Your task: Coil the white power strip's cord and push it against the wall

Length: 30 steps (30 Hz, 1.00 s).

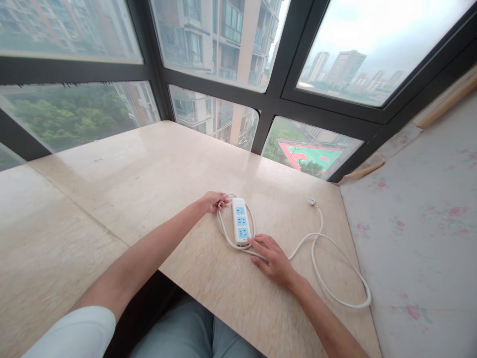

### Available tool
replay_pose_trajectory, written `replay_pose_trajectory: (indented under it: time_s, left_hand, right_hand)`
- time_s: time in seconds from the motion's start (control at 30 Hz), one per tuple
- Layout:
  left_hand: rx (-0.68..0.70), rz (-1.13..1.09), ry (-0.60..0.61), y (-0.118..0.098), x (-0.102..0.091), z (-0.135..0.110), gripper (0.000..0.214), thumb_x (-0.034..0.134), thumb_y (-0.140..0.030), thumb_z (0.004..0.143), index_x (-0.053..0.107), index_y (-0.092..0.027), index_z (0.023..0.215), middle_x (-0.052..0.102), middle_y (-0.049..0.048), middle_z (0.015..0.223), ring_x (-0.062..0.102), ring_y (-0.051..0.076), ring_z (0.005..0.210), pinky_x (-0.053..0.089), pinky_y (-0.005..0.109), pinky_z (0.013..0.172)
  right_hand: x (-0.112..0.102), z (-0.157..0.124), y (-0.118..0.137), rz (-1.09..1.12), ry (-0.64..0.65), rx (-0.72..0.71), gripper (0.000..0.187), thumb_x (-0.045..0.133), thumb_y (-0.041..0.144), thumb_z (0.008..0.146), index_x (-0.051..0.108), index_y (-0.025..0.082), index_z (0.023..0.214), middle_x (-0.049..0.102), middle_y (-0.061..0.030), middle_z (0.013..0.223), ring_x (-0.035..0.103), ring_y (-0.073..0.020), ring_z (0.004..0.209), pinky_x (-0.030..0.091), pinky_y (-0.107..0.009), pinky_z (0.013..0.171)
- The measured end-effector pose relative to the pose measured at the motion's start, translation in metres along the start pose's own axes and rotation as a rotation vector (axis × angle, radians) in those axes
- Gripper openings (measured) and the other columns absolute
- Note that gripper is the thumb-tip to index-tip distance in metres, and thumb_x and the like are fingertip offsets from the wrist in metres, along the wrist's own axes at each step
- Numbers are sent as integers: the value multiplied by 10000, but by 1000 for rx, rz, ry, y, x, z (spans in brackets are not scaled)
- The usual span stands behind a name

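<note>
A white power strip point(240, 221) lies on the marble sill point(149, 169), toward its right part, its long side running near to far. It has three pale blue socket panels in a row down its top. Its white cable point(316, 248) leaves the strip, loops closely around both of its long sides, then runs right in a wide loop that reaches the sill's near right edge. The cable ends at a plug point(311, 201), which lies far and right of the strip, well apart from it.

The left hand point(213, 201) is at the strip's far end, fingers curled around the cable there, just touching the strip's far left corner. The right hand point(271, 258) lies flat at the strip's near end, fingers spread, pressing the cable to the sill, with one fingertip against the strip's near edge; it grips nothing.

Right of the sill lies a flowered mat point(421, 223). Windows point(223, 44) stand behind the sill.
</note>
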<state>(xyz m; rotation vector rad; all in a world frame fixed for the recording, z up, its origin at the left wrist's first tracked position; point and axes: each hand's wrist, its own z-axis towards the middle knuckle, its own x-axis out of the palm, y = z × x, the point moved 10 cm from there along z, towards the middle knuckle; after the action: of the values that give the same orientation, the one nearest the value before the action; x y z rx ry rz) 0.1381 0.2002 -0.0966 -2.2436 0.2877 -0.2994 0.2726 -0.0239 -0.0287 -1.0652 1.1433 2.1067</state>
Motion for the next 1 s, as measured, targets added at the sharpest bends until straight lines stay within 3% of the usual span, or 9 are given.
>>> replay_pose_trajectory:
  time_s: [0.17,0.33,0.53,0.73,0.87,1.0]
  left_hand:
    - [110,181,-42,-13,10,4,73,683,-198,833,662,-128,839,620,27,604,430,59,396,281,180,379]
    - [237,374,-39,-26,21,7,131,701,-240,810,679,-118,766,594,9,567,388,47,395,239,178,376]
    - [343,591,-3,-37,30,12,159,593,-220,833,715,-118,821,569,-11,565,381,59,411,259,187,404]
    - [441,790,47,-54,42,20,233,591,-225,774,768,-144,901,610,-16,572,463,101,504,371,215,529]
    - [479,875,134,-57,56,28,274,594,-191,732,785,-169,927,654,-13,598,570,140,649,428,228,684]
    - [563,963,319,-50,82,27,341,554,-137,731,777,-159,988,672,-2,626,590,140,664,434,229,698]
  right_hand:
    - [0,-1,1,-45,5,4,589,540,282,932,354,291,1491,610,-112,1254,535,-273,1217,344,-572,1116]
    - [2,-6,2,-70,21,9,581,518,254,942,345,254,1497,569,-134,1355,497,-270,1286,444,-511,1063]
    - [-3,-12,5,-70,15,17,506,477,190,953,418,232,1454,549,-123,1398,485,-239,1311,444,-472,1078]
    - [-19,-22,0,-7,-48,76,215,562,250,932,677,228,1112,644,-125,1140,596,-249,1101,528,-423,913]
    - [-33,-32,-12,-7,-65,122,149,568,208,931,702,218,993,645,-84,916,606,-204,873,516,-359,751]
    - [-44,-38,-30,-61,-53,131,154,572,181,928,704,222,995,644,-74,903,595,-205,869,482,-370,757]
